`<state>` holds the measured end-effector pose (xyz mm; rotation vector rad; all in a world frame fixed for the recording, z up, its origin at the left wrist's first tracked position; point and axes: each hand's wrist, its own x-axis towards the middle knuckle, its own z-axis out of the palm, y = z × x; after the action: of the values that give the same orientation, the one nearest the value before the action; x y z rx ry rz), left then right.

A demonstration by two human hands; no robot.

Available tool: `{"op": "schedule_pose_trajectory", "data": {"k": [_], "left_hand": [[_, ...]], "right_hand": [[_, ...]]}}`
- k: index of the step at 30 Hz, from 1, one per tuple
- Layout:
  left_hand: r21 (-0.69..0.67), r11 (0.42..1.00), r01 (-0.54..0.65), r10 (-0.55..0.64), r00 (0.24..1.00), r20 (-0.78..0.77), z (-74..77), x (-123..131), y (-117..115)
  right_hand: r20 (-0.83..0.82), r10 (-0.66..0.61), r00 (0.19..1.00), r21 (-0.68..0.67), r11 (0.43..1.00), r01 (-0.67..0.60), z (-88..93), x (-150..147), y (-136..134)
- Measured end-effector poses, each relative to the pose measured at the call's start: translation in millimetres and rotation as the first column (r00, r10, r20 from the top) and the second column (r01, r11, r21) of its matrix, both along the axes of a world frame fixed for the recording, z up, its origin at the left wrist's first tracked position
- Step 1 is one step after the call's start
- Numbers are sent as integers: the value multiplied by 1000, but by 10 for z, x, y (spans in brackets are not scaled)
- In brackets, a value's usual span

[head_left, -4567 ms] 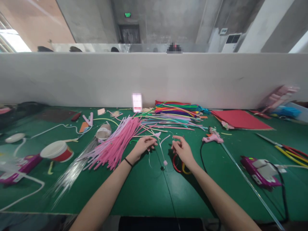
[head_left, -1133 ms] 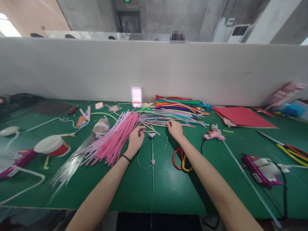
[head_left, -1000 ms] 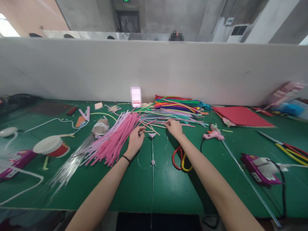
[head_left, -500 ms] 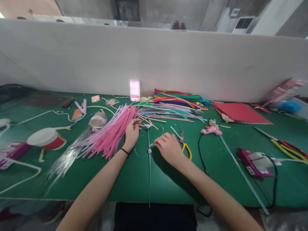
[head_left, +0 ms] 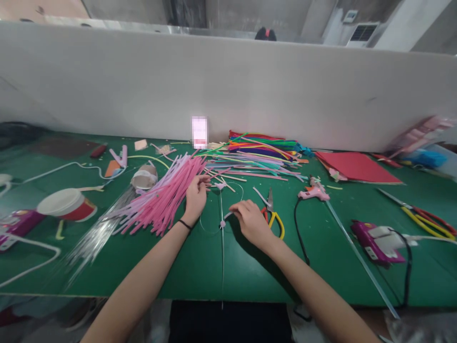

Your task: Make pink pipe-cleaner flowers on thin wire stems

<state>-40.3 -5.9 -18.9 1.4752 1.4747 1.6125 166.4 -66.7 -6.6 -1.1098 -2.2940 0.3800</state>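
A thin wire loop [head_left: 243, 192] lies on the green table between my hands, crossed by a straight wire stem [head_left: 223, 267] that runs toward me. A small pale-purple piece [head_left: 220, 186] is at its top. Lower on the stem is a pale-purple knot [head_left: 223, 224], from which a short fuzzy pipe cleaner [head_left: 229, 216] leads to my right hand [head_left: 253, 223], pinched in its fingertips. At the loop's left side rests my left hand [head_left: 196, 197], fingers curled; what they hold is hidden. Beside it spreads a bundle of pink pipe cleaners [head_left: 167, 197].
Scissors [head_left: 273, 216] lie right of my right hand, then a pink glue gun [head_left: 314, 193] with a cord and a long glue stick. Farther right are a purple power strip [head_left: 376, 243] and pliers-like cutters [head_left: 424, 219]. Clear-wire stems [head_left: 103, 228] and a paper cup [head_left: 67, 205] stand left.
My right hand has shifted slightly to the right, and more of the pale-purple pipe cleaner shows between it and the knot. The left hand stays nearly in place.
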Motion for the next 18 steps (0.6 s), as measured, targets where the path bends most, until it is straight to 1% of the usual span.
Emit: {"op": "schedule_pose_trajectory", "data": {"k": [5, 10, 12, 14, 18], "left_hand": [[-7, 1000, -12, 11, 1000, -14, -13, -7, 9], [-6, 1000, -12, 12, 1000, 13, -10, -5, 10], [-13, 1000, -13, 13, 1000, 29, -4, -1, 10], [-21, 1000, -14, 14, 999, 34, 2, 3, 8], [-26, 1000, -11, 11, 999, 31, 8, 2, 9]], "right_hand": [[-69, 3, 998, 1, 1000, -3, 7, 51, 10], [-157, -81, 984, 5, 997, 83, 42, 118, 50], [-193, -134, 972, 5, 991, 137, 58, 164, 88], [-230, -214, 949, -11, 976, 218, 66, 220, 135], [-259, -378, 889, -72, 925, 372, 53, 334, 236]]}}
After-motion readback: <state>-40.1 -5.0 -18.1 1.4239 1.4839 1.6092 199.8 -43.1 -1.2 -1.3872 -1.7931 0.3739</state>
